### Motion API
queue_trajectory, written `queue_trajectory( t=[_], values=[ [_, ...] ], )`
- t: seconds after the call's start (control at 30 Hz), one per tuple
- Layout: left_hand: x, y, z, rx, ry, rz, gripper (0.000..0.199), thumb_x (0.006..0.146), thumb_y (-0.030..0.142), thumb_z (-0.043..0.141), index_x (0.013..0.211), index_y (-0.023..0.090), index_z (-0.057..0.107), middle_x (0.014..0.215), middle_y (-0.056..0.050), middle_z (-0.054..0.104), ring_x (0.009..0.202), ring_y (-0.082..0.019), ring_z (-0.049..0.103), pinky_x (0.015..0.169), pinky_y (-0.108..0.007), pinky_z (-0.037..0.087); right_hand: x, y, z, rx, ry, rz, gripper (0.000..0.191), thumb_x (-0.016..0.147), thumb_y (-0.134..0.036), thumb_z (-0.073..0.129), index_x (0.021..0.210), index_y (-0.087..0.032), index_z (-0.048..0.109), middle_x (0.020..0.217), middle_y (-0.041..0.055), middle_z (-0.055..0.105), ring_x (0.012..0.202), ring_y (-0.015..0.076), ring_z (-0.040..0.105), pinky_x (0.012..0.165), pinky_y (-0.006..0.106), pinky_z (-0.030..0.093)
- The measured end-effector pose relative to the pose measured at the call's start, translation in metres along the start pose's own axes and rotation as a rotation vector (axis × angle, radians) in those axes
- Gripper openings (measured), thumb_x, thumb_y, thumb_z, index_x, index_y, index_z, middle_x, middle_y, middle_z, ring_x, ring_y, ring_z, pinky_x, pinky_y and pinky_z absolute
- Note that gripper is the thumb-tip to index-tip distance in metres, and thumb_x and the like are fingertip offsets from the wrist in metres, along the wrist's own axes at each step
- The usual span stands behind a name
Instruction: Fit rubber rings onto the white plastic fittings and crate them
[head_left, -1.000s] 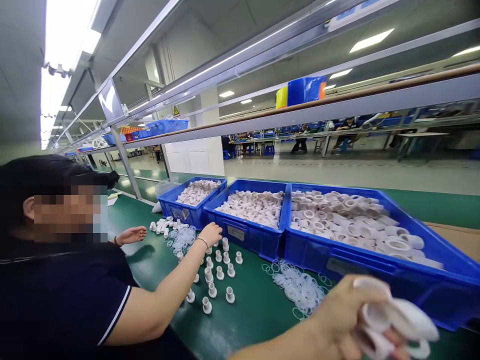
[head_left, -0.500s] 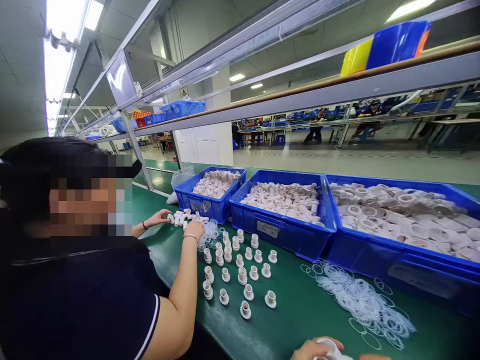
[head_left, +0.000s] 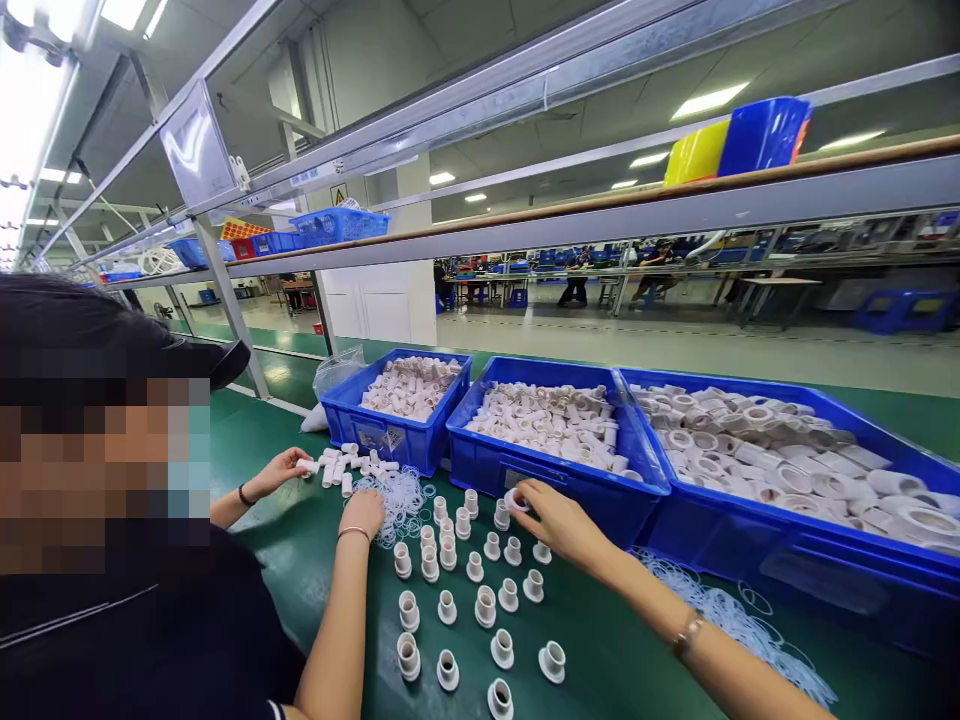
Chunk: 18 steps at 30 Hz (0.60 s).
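So, head view: the wearer's right hand (head_left: 559,520) comes in from the lower right, with one bracelet (head_left: 688,634) on that arm, and it's got one white ring-shaped part (head_left: 513,499) pinched in the fingertips, right around mid-frame. Can't really tell if that part touches the table. The left hand is out of frame, so no telling what it's up to.

Just below and left of that grip, I count roughly 23 white flanged sleeves (head_left: 485,607) standing upright on the green tabletop (head_left: 600,640), center to bottom center, though a few overlap so don't hold me to it. Two piles of clear rings too: one pile (head_left: 401,500) left of center, another pile (head_left: 739,615) at lower right, way too many rings to count.

Behind all that, three blue bins (head_left: 547,475) run from mid-left to the right edge, each heaped with white pieces. One clear plastic bag (head_left: 337,375) sits by the leftmost bin.

One co-worker (head_left: 135,620) in a dark cap fills the lower left. Two hands there: one (head_left: 281,473) at a loose bunch of small white tubes (head_left: 346,468), the other (head_left: 363,512) at the left ring pile.
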<state>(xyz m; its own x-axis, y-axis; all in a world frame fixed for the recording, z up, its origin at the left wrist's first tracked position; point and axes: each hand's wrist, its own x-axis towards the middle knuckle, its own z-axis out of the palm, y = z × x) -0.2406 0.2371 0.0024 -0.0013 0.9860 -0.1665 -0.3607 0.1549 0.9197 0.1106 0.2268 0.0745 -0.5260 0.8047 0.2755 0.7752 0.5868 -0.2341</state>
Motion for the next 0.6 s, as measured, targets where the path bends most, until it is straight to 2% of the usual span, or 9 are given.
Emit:
queue_trajectory(
  t=[0.1,0.2,0.3,0.37,0.47,0.53,0.6],
  values=[
    [-0.008,-0.001,0.003,0.370,0.310,0.214,0.046,0.085,0.021,0.048,0.040,0.020,0.036,0.049,0.006,0.032,0.045,-0.007,0.046,0.037,-0.009,0.013,0.019,0.002,0.018,-0.054,-0.075,-0.027,0.016,0.094,-0.026,0.050,0.098,-0.018,0.063,0.103,0.0097,0.066,0.095,0.0221,0.062,0.082,0.032,0.049],
    [-0.014,0.007,0.001,0.836,0.706,0.395,0.046,0.086,0.032,0.048,0.041,0.021,0.040,0.045,0.005,0.035,0.046,-0.008,0.050,0.038,-0.010,0.020,0.025,0.002,0.031,-0.112,-0.146,-0.030,0.013,0.090,-0.024,0.056,0.093,-0.017,0.067,0.102,0.0111,0.068,0.094,0.0233,0.065,0.079,0.031,0.050],
    [-0.017,0.019,-0.005,1.472,1.189,0.589,0.051,0.088,0.038,0.039,0.041,0.020,0.042,0.040,0.009,0.023,0.040,-0.007,0.045,0.040,-0.009,0.021,0.028,0.000,0.030,-0.140,-0.164,-0.024,0.011,0.087,-0.022,0.061,0.093,-0.016,0.068,0.105,0.0130,0.069,0.098,0.0262,0.065,0.081,0.033,0.051],
    [-0.018,0.025,-0.008,1.995,1.494,0.752,0.055,0.090,0.042,0.036,0.039,0.020,0.038,0.040,0.010,0.012,0.038,-0.006,0.040,0.043,-0.008,0.022,0.024,-0.004,0.018,-0.134,-0.134,-0.013,0.014,0.089,-0.022,0.060,0.098,-0.015,0.067,0.110,0.0138,0.068,0.102,0.0274,0.065,0.084,0.034,0.051],
    [-0.021,0.027,-0.010,2.800,1.850,0.997,0.059,0.092,0.051,0.042,0.041,0.020,0.036,0.041,0.011,0.014,0.042,-0.007,0.039,0.044,-0.013,0.033,-0.004,-0.009,-0.016,-0.097,-0.047,0.022,0.020,0.097,-0.026,0.050,0.108,-0.017,0.063,0.121,0.0122,0.063,0.105,0.0244,0.063,0.086,0.033,0.051],
    [-0.028,0.030,-0.012,3.273,2.048,1.101,0.056,0.089,0.058,0.049,0.048,0.020,0.044,0.042,0.009,0.029,0.046,-0.010,0.045,0.048,-0.022,0.044,-0.042,-0.012,-0.039,-0.051,-0.012,0.038,0.022,0.100,-0.031,0.044,0.109,-0.021,0.062,0.122,0.0088,0.062,0.100,0.0205,0.064,0.083,0.029,0.051],
    [-0.041,0.037,-0.018,3.670,2.236,1.132,0.046,0.085,0.061,0.056,0.060,0.022,0.055,0.049,0.003,0.047,0.052,-0.015,0.056,0.051,-0.030,0.049,-0.095,-0.012,-0.053,0.009,-0.028,0.047,0.021,0.100,-0.035,0.044,0.102,-0.024,0.062,0.116,0.0060,0.065,0.092,0.0187,0.066,0.078,0.027,0.052]
  ],
)
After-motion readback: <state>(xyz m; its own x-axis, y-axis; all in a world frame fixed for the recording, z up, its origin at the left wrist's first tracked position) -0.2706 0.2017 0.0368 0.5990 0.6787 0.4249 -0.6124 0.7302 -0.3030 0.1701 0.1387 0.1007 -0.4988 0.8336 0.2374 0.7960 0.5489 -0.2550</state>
